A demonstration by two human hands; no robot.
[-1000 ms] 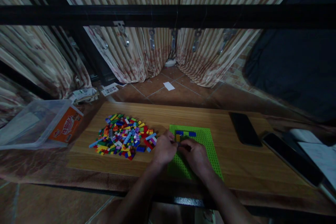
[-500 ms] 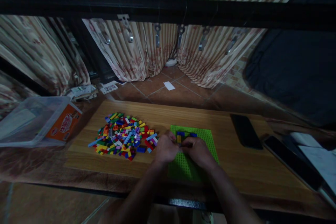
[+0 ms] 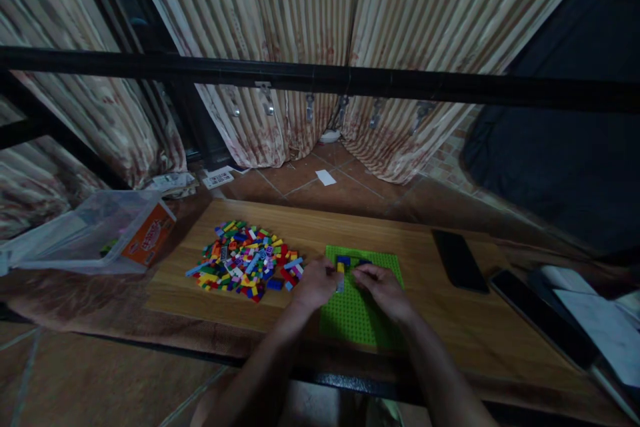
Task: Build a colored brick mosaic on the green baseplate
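Observation:
A green studded baseplate [image 3: 357, 323] lies on the wooden board between my hands. Near its far edge sit a blue brick [image 3: 343, 259], a yellow brick [image 3: 341, 268] just below it and a dark blue brick [image 3: 366, 262] partly behind my right fingers. My left hand [image 3: 317, 285] is closed at the plate's left side, its thumb tip against a small grey brick [image 3: 340, 284] below the yellow one. Over the plate, my right hand [image 3: 384, 288] has its thumb and fingertips pressed together; whatever is between them is too small to tell.
A pile of mixed coloured bricks [image 3: 250, 260] spreads over the left of the wooden board [image 3: 305, 220]. A clear plastic box [image 3: 115, 260] with an orange label stands farther left. Two dark phones [image 3: 460, 260] lie on the right, beside papers [image 3: 600, 327]. A black bar [image 3: 350, 83] crosses beyond.
My hands, earlier together over the grey brick, have moved apart, the right one shifting to the right. More of the yellow and grey bricks shows. The camera view has tilted up slightly.

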